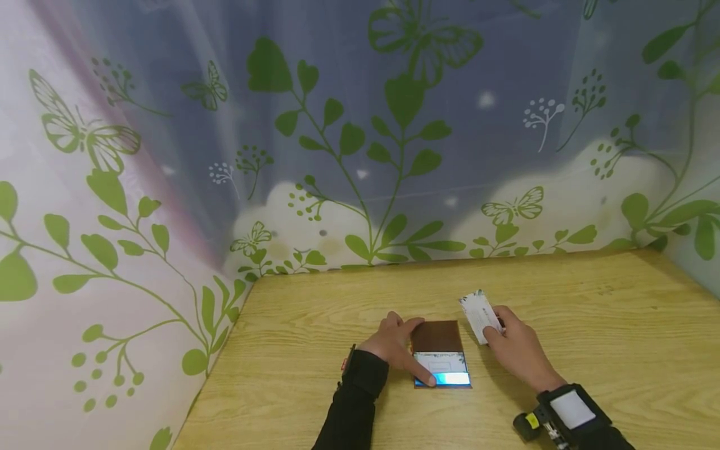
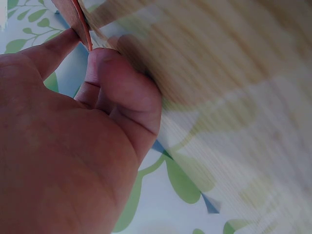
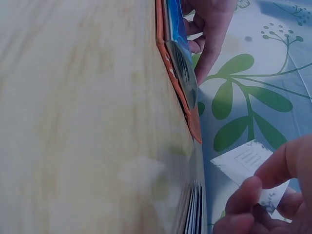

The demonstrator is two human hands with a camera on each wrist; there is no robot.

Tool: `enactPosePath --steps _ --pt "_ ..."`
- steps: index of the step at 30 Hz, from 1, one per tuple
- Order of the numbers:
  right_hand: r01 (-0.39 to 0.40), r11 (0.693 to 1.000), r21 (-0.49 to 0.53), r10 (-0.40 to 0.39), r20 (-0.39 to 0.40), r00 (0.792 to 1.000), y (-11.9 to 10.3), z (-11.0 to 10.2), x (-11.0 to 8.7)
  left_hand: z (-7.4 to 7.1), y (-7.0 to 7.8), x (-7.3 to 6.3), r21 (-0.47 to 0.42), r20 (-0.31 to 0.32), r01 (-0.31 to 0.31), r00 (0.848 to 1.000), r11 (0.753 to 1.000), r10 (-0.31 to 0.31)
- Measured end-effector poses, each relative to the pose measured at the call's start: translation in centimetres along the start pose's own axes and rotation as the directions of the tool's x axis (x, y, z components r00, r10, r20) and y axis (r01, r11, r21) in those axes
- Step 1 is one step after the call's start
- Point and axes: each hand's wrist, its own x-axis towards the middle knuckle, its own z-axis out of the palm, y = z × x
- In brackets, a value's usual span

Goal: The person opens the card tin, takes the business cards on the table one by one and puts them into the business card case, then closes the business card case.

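A brown card holder (image 1: 436,337) lies unfolded on the table, with a white printed card and a shiny blue-white strip in its lower half. My left hand (image 1: 394,344) holds it at the left side, the thumb over the lower half and the forefinger near the upper left edge. In the left wrist view the other fingers of that hand (image 2: 78,126) are curled, and only a corner of the holder (image 2: 74,19) shows. To the right, my right hand (image 1: 520,350) pinches a white card (image 1: 478,315) with a leafy printed border, apart from the holder.
The wood-grain table (image 1: 304,325) extends around both hands. Behind it and at the sides hangs a cloth (image 1: 349,187) printed with leaves and butterflies. Thin striped edges (image 3: 194,209) show low in the right wrist view; I cannot tell what they are.
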Motion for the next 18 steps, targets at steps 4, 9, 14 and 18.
enactPosePath --steps 4,9,14,18 --pt "0.023 1.0 0.01 -0.023 -0.008 1.0 0.13 0.08 0.04 -0.07 0.16 -0.05 0.008 -0.009 0.0 1.0 1.0 0.001" --pt "0.065 0.995 0.08 -0.066 0.018 0.998 0.05 0.21 0.07 -0.03 0.2 -0.09 0.002 -0.022 -0.002 1.0 1.0 0.002" --pt "0.094 0.984 0.153 -0.103 0.049 0.994 -0.03 0.46 0.07 0.12 -0.05 0.15 0.002 -0.027 -0.001 1.0 1.0 0.001" --pt "0.127 0.971 0.203 -0.148 0.092 0.985 0.05 0.62 0.04 0.18 -0.03 0.17 0.002 -0.026 0.004 1.0 1.0 -0.004"
